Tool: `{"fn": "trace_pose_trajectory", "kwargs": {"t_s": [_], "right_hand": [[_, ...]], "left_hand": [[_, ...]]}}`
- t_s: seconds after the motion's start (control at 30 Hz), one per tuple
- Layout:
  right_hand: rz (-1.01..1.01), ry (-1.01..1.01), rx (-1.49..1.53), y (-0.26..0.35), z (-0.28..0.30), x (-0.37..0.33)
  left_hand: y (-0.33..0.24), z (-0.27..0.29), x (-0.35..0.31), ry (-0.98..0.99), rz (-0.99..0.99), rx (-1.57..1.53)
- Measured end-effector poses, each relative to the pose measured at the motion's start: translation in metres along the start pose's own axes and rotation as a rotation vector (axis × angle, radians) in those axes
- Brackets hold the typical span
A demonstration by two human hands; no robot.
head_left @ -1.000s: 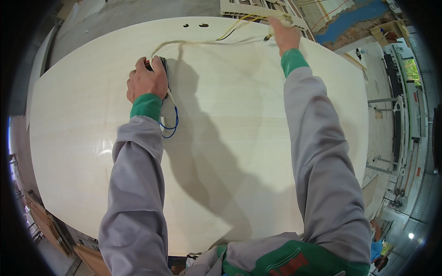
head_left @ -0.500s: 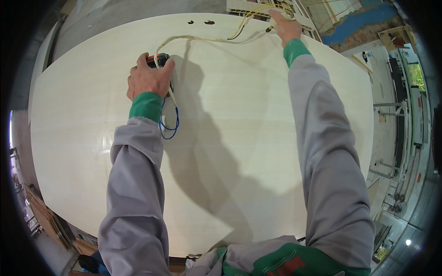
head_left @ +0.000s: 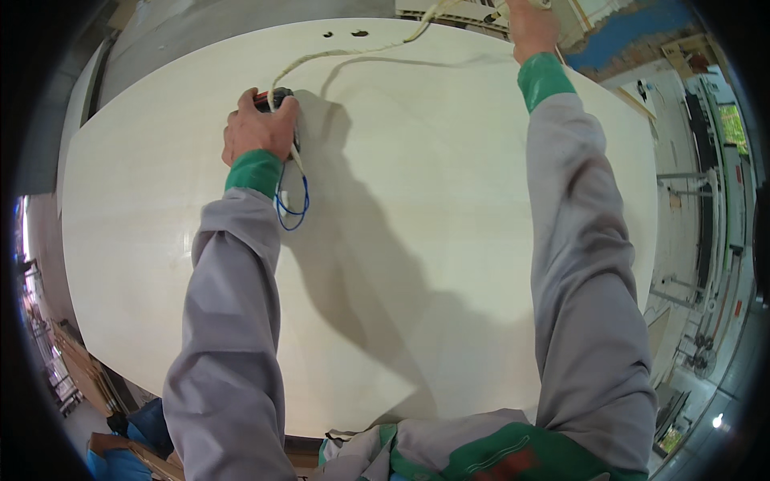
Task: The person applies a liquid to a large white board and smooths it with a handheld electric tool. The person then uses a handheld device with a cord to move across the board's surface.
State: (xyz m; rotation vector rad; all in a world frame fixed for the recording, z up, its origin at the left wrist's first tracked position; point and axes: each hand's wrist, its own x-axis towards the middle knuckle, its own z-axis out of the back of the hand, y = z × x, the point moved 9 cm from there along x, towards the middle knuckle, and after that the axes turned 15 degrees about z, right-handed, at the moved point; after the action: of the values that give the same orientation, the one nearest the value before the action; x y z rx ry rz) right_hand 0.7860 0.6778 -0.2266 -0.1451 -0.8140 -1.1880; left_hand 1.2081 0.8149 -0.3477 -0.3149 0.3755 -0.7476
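Note:
My left hand (head_left: 258, 132) is closed over a black-and-red device (head_left: 278, 98), perhaps a power tool, on a large pale board (head_left: 449, 208); its lower part is mostly under my palm. A whitish wrapped cable (head_left: 353, 53) runs past this hand and lies across the upper part of the board. Beside my left wrist hangs a loop of blue wire (head_left: 305, 207) next to a small white piece. Beyond the board's far right edge, my right hand (head_left: 532, 30) is closed around the cable's other end, partly cut off by the top of the picture.
Two dark holes (head_left: 359, 34) pierce the board near its far edge. Slatted pale material (head_left: 457, 18) lies behind it. Metal racks (head_left: 694, 184) and a fan (head_left: 704, 357) stand at the right. Wooden panels (head_left: 80, 357) and a blue item (head_left: 148, 425) are at the lower left.
My right hand has moved farther away and to the right, drawing the cable's far end past the board's edge. My left hand keeps its hold on the device.

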Motion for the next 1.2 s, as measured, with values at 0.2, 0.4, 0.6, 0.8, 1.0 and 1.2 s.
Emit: {"fn": "trace_pose_trajectory", "kwargs": {"t_s": [0.2, 0.4, 0.6, 0.8, 1.0, 1.2], "right_hand": [[-0.588, -0.035, 0.554, 0.034, 0.072, -0.127], [-0.752, -0.073, 0.741, 0.138, 0.131, -0.288], [-0.954, -0.125, 0.625, 0.206, 0.178, -0.388], [-1.012, -0.175, 0.533, 0.267, 0.194, -0.421], [-1.058, -0.131, 0.672, 0.262, 0.221, -0.412], [-1.044, -0.041, 0.624, 0.212, 0.194, -0.39]], "left_hand": [[0.003, -0.01, 0.022, -0.002, -0.024, 0.018], [0.005, -0.01, 0.04, 0.042, -0.116, 0.053], [0.027, -0.002, 0.011, 0.109, -0.261, 0.148], [0.034, 0.014, -0.026, 0.139, -0.402, 0.227], [0.0, 0.033, -0.079, 0.175, -0.423, 0.276], [0.004, 0.014, -0.073, 0.12, -0.406, 0.28]]}}
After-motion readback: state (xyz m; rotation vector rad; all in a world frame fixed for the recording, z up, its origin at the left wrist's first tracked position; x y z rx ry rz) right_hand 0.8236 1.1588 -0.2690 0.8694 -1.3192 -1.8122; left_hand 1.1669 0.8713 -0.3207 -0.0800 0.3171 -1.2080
